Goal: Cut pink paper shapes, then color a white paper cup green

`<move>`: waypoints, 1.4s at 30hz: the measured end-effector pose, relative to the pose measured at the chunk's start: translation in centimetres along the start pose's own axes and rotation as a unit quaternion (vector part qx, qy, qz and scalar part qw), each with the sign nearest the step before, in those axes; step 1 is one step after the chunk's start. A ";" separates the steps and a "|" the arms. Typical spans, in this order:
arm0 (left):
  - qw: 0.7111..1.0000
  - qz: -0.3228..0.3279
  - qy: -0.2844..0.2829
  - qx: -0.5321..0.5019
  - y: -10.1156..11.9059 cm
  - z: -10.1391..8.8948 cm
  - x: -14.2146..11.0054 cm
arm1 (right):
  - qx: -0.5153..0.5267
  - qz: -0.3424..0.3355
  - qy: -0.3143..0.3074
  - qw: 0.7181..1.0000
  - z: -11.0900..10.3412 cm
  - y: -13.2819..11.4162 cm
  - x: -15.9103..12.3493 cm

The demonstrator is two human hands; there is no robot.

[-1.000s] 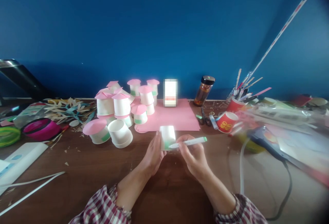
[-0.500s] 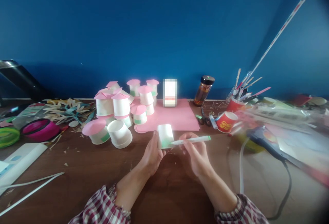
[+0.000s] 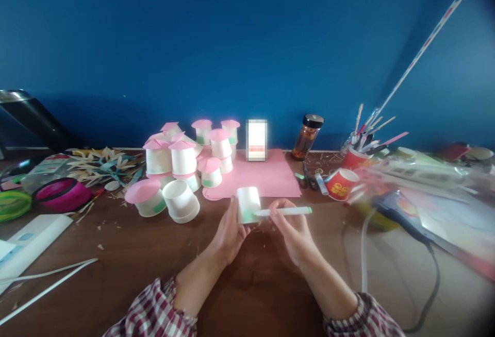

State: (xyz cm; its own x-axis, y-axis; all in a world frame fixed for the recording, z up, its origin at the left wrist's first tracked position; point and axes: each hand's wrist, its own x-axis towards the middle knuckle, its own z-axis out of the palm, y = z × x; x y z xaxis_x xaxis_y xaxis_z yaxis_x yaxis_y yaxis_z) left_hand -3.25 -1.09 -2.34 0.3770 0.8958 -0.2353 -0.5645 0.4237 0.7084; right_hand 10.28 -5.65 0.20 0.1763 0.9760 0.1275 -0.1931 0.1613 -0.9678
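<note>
My left hand (image 3: pixel 231 231) is closed around the side and base of a white paper cup (image 3: pixel 248 201), held upside down with its narrow end up. Green colouring shows on the cup's lower part. Between the fingers of my right hand (image 3: pixel 291 228) is a white marker pen (image 3: pixel 288 212) with a green end, its tip against the green patch. Left of my hands an uncovered white cup (image 3: pixel 180 200) stands on another cup. Beside it sits a cup topped with a pink paper roof (image 3: pixel 143 191).
Several pink-roofed cups (image 3: pixel 183 159) stand stacked behind, by pink paper sheets (image 3: pixel 266 174). To the right are scissors (image 3: pixel 310 180), a red cup (image 3: pixel 342 184), a lidded jar (image 3: pixel 307 137) and a corded glue gun (image 3: pixel 402 213). A power strip (image 3: pixel 36 241) lies at left.
My right hand has moved the marker slightly left, so its tip now lies further over the green area of the cup. My left hand and the cup hold nearly still.
</note>
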 end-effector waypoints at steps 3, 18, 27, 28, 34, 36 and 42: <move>1.000 -0.001 0.017 0.000 -0.1 -0.1 0.0 | -0.018 0.003 -0.005 1.000 -0.1 0.0 0.0; 1.000 -0.004 0.017 -0.006 0.3 0.1 0.0 | 0.006 0.015 0.009 1.000 -0.2 0.1 0.1; 1.000 -0.006 0.007 -0.014 0.4 0.3 -0.2 | 0.001 0.018 0.018 1.000 -0.2 0.0 0.0; 1.000 -0.008 0.007 -0.016 0.4 0.4 -0.2 | 0.005 0.013 0.018 1.000 -0.3 0.0 0.0; 1.000 -0.012 -0.004 -0.026 0.5 0.6 -0.2 | 0.024 -0.018 0.013 0.999 -0.4 0.3 0.0; 1.000 -0.012 -0.006 -0.023 0.6 0.6 -0.2 | 0.025 -0.018 0.021 0.999 -0.5 0.4 0.0; 1.000 -0.008 -0.022 -0.009 0.5 0.5 -0.3 | 0.009 -0.013 0.030 0.999 -0.3 0.3 0.0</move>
State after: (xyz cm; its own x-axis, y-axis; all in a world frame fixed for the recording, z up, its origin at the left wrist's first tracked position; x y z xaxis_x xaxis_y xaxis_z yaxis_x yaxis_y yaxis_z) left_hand -3.30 -1.19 -1.61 0.4177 0.8822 -0.2174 -0.5705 0.4409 0.6930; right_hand 10.50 -5.67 -0.17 0.2397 0.9609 0.1384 -0.2044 0.1893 -0.9604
